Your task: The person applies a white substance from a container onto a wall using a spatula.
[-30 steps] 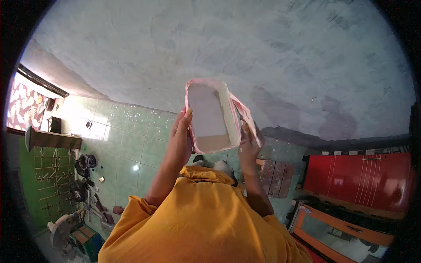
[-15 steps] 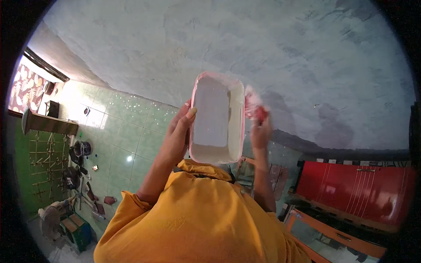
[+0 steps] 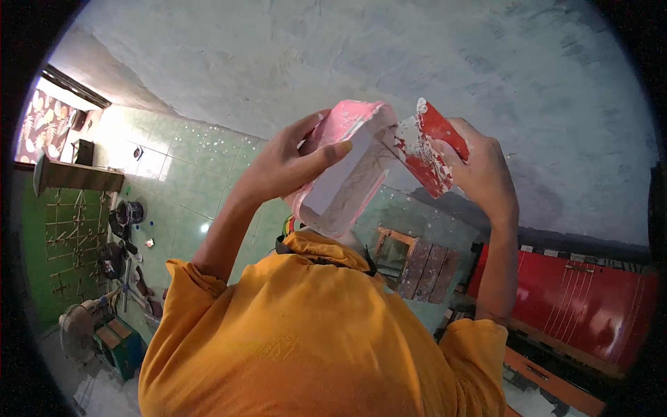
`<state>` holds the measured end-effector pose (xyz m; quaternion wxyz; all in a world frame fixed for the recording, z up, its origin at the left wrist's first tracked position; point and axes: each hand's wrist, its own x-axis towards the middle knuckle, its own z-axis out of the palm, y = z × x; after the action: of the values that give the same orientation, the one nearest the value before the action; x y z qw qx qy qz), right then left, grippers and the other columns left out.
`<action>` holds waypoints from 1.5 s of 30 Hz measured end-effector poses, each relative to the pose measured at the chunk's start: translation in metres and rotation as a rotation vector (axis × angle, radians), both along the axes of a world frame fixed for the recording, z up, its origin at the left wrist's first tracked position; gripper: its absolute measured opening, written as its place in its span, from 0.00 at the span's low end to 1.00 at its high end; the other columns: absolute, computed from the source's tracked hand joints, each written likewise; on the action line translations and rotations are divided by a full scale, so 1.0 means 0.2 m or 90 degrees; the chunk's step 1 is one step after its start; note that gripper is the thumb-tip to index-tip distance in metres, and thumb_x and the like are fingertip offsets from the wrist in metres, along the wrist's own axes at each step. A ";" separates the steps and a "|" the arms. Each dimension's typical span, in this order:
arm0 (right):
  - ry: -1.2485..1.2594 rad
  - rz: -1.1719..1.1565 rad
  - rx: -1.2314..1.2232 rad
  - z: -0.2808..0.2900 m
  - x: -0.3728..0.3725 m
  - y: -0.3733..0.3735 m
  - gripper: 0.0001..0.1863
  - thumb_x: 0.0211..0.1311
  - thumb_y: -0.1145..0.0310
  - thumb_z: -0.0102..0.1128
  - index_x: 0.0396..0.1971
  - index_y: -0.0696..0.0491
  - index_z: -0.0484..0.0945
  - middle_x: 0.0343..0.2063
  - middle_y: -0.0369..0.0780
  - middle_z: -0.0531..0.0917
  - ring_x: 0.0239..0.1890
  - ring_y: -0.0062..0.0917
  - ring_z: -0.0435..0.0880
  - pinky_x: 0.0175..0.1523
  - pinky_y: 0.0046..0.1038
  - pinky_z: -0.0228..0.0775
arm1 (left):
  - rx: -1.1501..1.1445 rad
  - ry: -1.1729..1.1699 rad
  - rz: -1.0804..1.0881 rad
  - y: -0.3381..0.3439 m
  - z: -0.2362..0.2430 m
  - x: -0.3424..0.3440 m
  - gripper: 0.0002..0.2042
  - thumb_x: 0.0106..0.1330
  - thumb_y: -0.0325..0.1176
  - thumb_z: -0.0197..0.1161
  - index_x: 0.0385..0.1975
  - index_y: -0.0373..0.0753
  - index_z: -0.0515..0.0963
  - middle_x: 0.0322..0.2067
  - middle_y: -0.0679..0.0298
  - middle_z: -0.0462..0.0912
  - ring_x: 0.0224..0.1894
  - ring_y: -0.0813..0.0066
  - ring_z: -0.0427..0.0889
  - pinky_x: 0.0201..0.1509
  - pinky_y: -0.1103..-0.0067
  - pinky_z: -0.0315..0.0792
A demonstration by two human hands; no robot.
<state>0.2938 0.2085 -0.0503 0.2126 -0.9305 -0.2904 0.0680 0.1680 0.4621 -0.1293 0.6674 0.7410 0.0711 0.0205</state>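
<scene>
My left hand (image 3: pixel 299 158) grips a pink rectangular plastic tub (image 3: pixel 354 115) by its left side, with the thumb over the rim. The tub is tilted, and pale, greyish paste coats its inner walls. In my right hand (image 3: pixel 481 167) is a red putty spreader (image 3: pixel 439 132), a flat plate smeared with white paste, pinched between thumb and fingers. Its paste-covered left edge is at the tub's right rim; whether they touch I cannot tell. Beyond both hands rises a grey-white plastered wall (image 3: pixel 278 76) with uneven patches.
A green tiled floor (image 3: pixel 187 184) with white splatters lies to the left. A wooden stool (image 3: pixel 434 272) stands low at right, beside a glossy red panel (image 3: pixel 570 299). At left are a small dark bucket (image 3: pixel 130 211), a fan (image 3: pixel 76 333) and a wooden ledge (image 3: pixel 80 189).
The tub has tipped from upright to slanted. My right hand has come up and inward, bringing the spreader to the tub's rim, and the spreader now shows clearly rather than blurred.
</scene>
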 end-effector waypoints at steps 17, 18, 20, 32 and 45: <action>0.545 0.178 0.140 -0.67 0.04 0.01 0.19 0.65 0.68 0.66 0.51 0.63 0.79 0.39 0.34 0.83 0.41 0.15 0.76 0.49 0.23 0.72 | 0.070 0.194 -0.140 0.07 -0.24 0.24 0.37 0.63 0.58 0.61 0.58 0.26 0.73 0.49 0.47 0.81 0.52 0.60 0.80 0.57 0.70 0.73; 0.563 0.203 0.185 -0.71 0.01 0.02 0.19 0.65 0.68 0.66 0.52 0.63 0.78 0.39 0.34 0.83 0.41 0.14 0.76 0.49 0.22 0.72 | 0.071 0.198 -0.141 0.06 -0.26 0.25 0.37 0.63 0.58 0.61 0.58 0.26 0.73 0.49 0.47 0.81 0.52 0.60 0.80 0.57 0.70 0.73; 0.602 0.189 0.214 -0.76 -0.05 0.02 0.19 0.66 0.68 0.64 0.52 0.63 0.78 0.39 0.34 0.84 0.40 0.13 0.77 0.47 0.21 0.72 | 0.035 0.216 -0.165 0.04 -0.31 0.26 0.36 0.64 0.59 0.60 0.57 0.27 0.74 0.49 0.47 0.81 0.51 0.61 0.81 0.56 0.70 0.74; 0.798 -0.189 0.510 -0.91 -0.30 -0.02 0.21 0.64 0.66 0.65 0.53 0.61 0.77 0.41 0.38 0.86 0.41 0.22 0.84 0.48 0.23 0.75 | -0.100 0.150 0.056 0.12 -0.48 0.11 0.32 0.68 0.57 0.57 0.54 0.28 0.76 0.46 0.55 0.82 0.49 0.68 0.79 0.55 0.74 0.73; -0.161 -0.049 0.948 0.22 0.32 -0.12 0.19 0.72 0.69 0.54 0.57 0.60 0.69 0.47 0.40 0.79 0.48 0.22 0.79 0.54 0.26 0.73 | -0.356 0.004 0.095 0.00 -0.51 0.04 0.31 0.73 0.55 0.52 0.59 0.29 0.71 0.51 0.59 0.78 0.54 0.70 0.75 0.58 0.74 0.69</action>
<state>0.3569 0.1848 -0.0070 0.7524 -0.5509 -0.2493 -0.2613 0.1759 0.4612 -0.2305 0.8424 0.5207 0.1305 0.0472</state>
